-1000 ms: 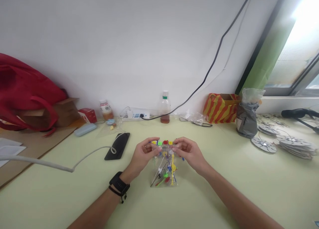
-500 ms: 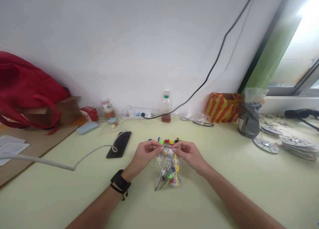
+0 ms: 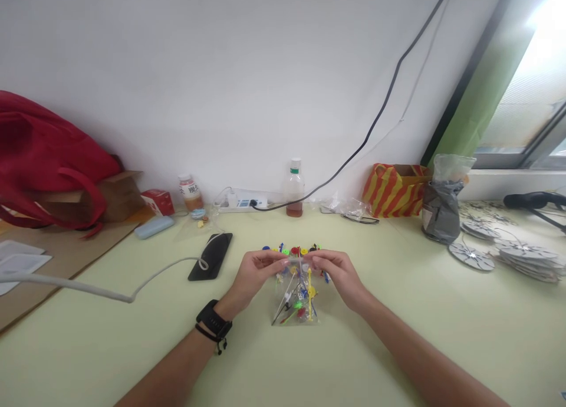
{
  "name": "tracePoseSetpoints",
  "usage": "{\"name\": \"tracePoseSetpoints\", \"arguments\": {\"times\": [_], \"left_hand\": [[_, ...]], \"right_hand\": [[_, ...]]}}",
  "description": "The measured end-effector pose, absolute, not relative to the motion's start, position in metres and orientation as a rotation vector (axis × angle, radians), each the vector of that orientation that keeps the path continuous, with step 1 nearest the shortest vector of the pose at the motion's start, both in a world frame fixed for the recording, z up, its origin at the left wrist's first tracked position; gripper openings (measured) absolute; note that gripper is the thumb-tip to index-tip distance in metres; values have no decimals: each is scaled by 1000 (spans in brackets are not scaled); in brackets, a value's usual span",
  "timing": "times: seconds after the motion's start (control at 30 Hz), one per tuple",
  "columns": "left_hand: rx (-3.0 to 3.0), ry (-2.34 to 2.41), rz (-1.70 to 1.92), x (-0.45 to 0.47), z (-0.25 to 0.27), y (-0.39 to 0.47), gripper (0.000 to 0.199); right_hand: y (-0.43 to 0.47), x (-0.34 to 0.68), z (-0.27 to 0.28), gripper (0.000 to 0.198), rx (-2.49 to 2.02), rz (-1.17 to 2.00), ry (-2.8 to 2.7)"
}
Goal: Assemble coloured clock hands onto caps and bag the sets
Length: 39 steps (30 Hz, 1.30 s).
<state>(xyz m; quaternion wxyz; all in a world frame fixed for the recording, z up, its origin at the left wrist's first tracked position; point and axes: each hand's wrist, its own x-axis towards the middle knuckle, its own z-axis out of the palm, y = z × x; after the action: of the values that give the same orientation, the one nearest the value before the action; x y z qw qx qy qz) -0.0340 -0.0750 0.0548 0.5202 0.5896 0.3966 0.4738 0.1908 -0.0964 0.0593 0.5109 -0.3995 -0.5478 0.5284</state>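
A clear plastic bag hangs between my hands, with small coloured plastic pieces and thin sticks showing inside. My left hand pinches its top left edge between thumb and fingers. At the top right edge, my right hand pinches the plastic in the same way. Just beyond the fingers lie several small colourful plastic parts on the table, partly hidden by my hands and the bag.
On the pale green table, a black phone lies left of my hands under a grey cable. Behind stand a bottle and a power strip. Slotted discs and a grey bag are at right.
The bag's lower end has risen slightly and moved a little left, and the bag looks flatter. My right fingers have shifted along its top edge.
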Motion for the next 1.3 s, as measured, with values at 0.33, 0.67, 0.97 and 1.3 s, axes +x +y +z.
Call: {"name": "tracePoseSetpoints", "arguments": {"times": [0.33,0.67,0.97,1.3], "left_hand": [[1603,998,1142,-34,54,-72,25],[1473,967,1120,-38,56,-73,29],[1714,1001,1104,-35,46,-70,28],[1633,909,1060,-34,48,-73,35]], "right_hand": [[-91,191,55,33,-1002,1163,-1390],[-91,195,55,25,-990,1172,-1375],[-90,194,48,34,-1022,939,-1631],[-90,193,50,31,-1004,1032,-1608]]}}
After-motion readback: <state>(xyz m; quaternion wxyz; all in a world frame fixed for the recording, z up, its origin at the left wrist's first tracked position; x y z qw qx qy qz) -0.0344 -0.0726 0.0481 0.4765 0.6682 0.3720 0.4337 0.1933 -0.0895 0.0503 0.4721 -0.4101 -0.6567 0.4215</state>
